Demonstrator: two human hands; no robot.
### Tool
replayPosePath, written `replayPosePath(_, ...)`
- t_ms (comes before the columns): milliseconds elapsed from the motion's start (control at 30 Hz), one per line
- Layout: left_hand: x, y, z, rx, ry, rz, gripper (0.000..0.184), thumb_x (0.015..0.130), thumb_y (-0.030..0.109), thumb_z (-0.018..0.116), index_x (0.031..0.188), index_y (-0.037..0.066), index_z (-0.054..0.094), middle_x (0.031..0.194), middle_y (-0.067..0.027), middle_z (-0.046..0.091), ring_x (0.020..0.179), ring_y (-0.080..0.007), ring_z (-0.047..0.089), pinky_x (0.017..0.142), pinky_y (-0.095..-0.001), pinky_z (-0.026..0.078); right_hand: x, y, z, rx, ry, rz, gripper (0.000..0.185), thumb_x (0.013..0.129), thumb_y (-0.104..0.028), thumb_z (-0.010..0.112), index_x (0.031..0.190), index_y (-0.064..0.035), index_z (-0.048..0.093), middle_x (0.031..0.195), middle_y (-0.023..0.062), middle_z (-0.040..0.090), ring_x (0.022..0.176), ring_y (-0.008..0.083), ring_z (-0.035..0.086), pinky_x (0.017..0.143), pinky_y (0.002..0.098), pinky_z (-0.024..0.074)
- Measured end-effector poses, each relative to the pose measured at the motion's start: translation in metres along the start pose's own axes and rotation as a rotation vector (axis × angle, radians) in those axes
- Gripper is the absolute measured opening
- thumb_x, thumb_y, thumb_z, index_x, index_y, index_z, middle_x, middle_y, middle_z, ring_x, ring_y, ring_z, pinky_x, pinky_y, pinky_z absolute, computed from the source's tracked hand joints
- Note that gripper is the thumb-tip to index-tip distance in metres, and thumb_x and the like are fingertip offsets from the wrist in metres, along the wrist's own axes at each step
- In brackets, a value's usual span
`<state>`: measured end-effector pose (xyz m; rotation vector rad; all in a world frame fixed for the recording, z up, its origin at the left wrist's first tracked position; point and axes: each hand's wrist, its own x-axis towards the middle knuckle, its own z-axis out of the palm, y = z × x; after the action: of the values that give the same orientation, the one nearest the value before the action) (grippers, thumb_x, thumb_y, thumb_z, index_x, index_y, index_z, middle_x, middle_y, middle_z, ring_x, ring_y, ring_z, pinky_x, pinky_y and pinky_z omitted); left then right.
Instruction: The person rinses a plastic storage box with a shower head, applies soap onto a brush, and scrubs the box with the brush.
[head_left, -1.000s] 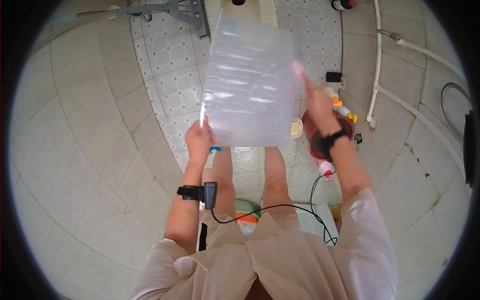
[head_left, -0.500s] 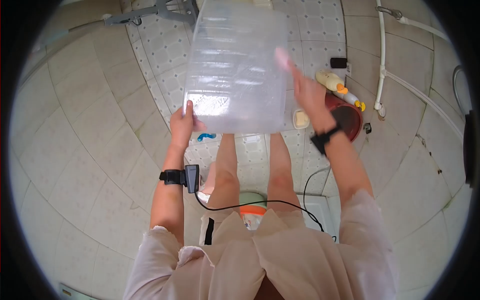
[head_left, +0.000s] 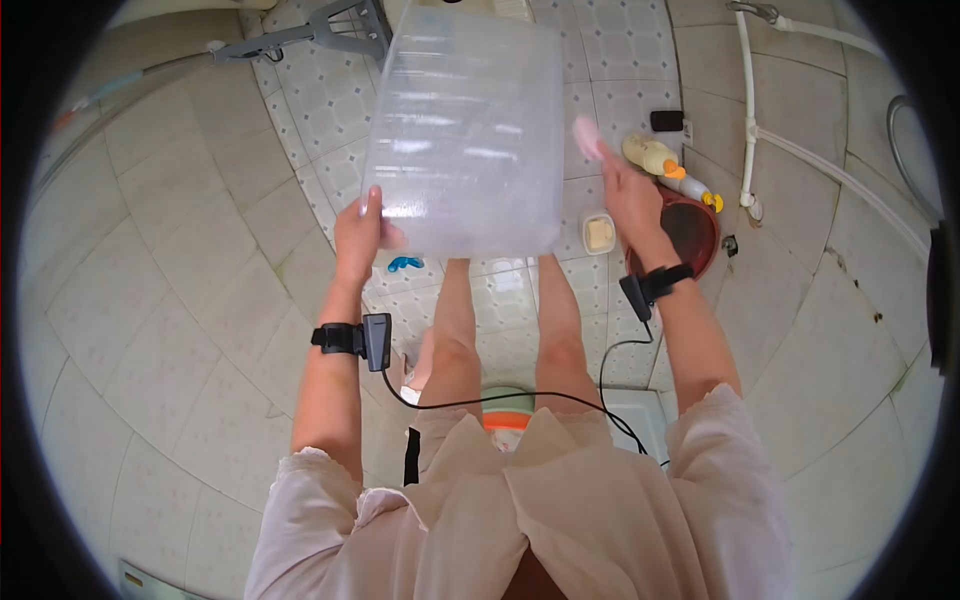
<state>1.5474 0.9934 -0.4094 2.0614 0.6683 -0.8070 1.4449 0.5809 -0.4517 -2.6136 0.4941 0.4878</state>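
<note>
A translucent plastic storage box (head_left: pixel 470 150) with a ridged side is held up in front of me, wet and shiny. My left hand (head_left: pixel 362 238) grips its near left corner, thumb on the outer face and fingers tucked under. My right hand (head_left: pixel 632 205) is closed round a small pink brush (head_left: pixel 587 137), slightly blurred, just off the box's right edge and not touching it. Below that hand, a block of soap (head_left: pixel 598 234) lies in a small pale dish on the tiles.
At the right stand a dark red bucket (head_left: pixel 716 240), a cream bottle (head_left: pixel 650 155), a yellow-capped bottle (head_left: pixel 700 190) and a black object (head_left: pixel 667 121). A blue item (head_left: pixel 405 264) lies left of my legs. A cable (head_left: pixel 500 402) links my wrist devices. White pipes (head_left: pixel 748 110) run along the right wall.
My right hand has drawn the pink brush away from the box's right edge, slightly to the right and down. The left hand keeps its grip on the corner.
</note>
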Motion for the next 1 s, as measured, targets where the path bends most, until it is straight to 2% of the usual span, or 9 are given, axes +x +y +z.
replayPosePath(200,0.037,0.105,-0.058,-0.058,-0.285,-0.178,0.042,0.104,0.042,0.058,0.092,0.001,0.06,0.071,-0.0109,0.067,0.062,-0.0229,0.071,0.054,-0.0335,0.058,-0.037,-0.05,-0.044,0.82,-0.132,0.156,0.04,0.107,-0.024,0.053,0.146,-0.0177,0.059,0.094,0.0031,0.071,0.082,0.0063,0.055,0.08,0.0258,0.0481)
replayPosePath(433,0.097,0.171,-0.101,0.124,-0.371,-0.208,0.038,0.105,0.042,0.057,0.106,0.004,0.056,0.077,-0.0085,0.068,0.07,-0.0211,0.073,0.061,-0.0317,0.059,-0.019,-0.115,-0.037,1.117,0.008,0.183,0.039,0.107,-0.018,0.053,0.146,-0.0117,0.058,0.117,0.0031,0.069,0.094,0.0066,0.054,0.088,0.0228,0.0462)
replayPosePath(567,0.095,0.175,-0.122,0.131,-0.267,-0.294,0.034,0.105,0.04,0.058,0.105,0.006,0.056,0.079,-0.0069,0.066,0.071,-0.0208,0.072,0.062,-0.0322,0.059,-0.016,-0.136,-0.027,1.309,-0.038,0.231,0.039,0.107,-0.019,0.053,0.146,-0.0135,0.058,0.108,0.0012,0.07,0.089,0.0058,0.053,0.084,0.0229,0.047)
replayPosePath(667,0.11,0.146,-0.141,0.081,-0.238,-0.285,0.031,0.103,0.036,0.062,0.106,0.006,0.056,0.081,-0.0058,0.065,0.075,-0.0203,0.071,0.067,-0.0336,0.059,-0.02,-0.152,-0.037,1.258,-0.068,0.153,0.042,0.109,-0.026,0.051,0.149,-0.0154,0.056,0.075,-0.0085,0.054,0.071,0.006,0.049,0.069,0.0214,0.0412)
replayPosePath(700,0.121,0.128,-0.142,0.027,-0.234,-0.273,0.033,0.102,0.036,0.064,0.11,0.005,0.058,0.084,-0.0064,0.066,0.077,-0.0199,0.071,0.069,-0.0348,0.059,-0.021,-0.16,-0.049,1.096,-0.11,0.232,0.041,0.108,-0.026,0.052,0.147,-0.0167,0.057,0.075,-0.0036,0.057,0.069,0.008,0.05,0.067,0.0248,0.0434)
replayPosePath(767,0.122,0.118,-0.126,0.036,-0.131,-0.13,0.044,0.096,0.036,0.071,0.125,0.005,0.059,0.1,-0.0127,0.067,0.091,-0.0236,0.07,0.076,-0.0412,0.058,-0.023,-0.163,-0.05,0.942,-0.15,0.31,0.04,0.107,-0.025,0.053,0.146,-0.018,0.059,0.075,0.0014,0.06,0.067,0.0101,0.05,0.066,0.0283,0.0457)
replayPosePath(833,0.087,0.135,-0.071,0.953,0.675,0.853,0.061,0.09,0.039,0.075,0.139,0.009,0.055,0.121,-0.0173,0.064,0.108,-0.0305,0.065,0.093,-0.0503,0.053,-0.021,-0.159,-0.032,1.012,-0.073,0.37,0.04,0.106,-0.027,0.052,0.145,-0.0183,0.059,0.069,0.0031,0.055,0.062,0.0117,0.047,0.062,0.0301,0.0439)
replayPosePath(900,0.037,0.151,-0.021,1.072,0.396,1.139,0.069,0.088,0.046,0.074,0.144,0.011,0.053,0.14,-0.0171,0.058,0.126,-0.0357,0.056,0.106,-0.0512,0.042,-0.016,-0.156,-0.011,1.058,-0.052,0.364,0.04,0.106,-0.027,0.052,0.145,-0.0184,0.059,0.071,0.0044,0.058,0.064,0.0124,0.052,0.064,0.03,0.0455)
replayPosePath(1000,0.0,0.128,0.035,1.169,0.009,1.229,0.078,0.086,0.056,0.072,0.146,0.011,0.051,0.148,-0.0133,0.053,0.134,-0.0339,0.05,0.114,-0.054,0.032,-0.016,-0.156,0.039,1.13,0.112,0.295,0.041,0.106,-0.025,0.051,0.146,-0.019,0.058,0.077,0.0096,0.066,0.07,0.0179,0.063,0.068,0.0313,0.0494)
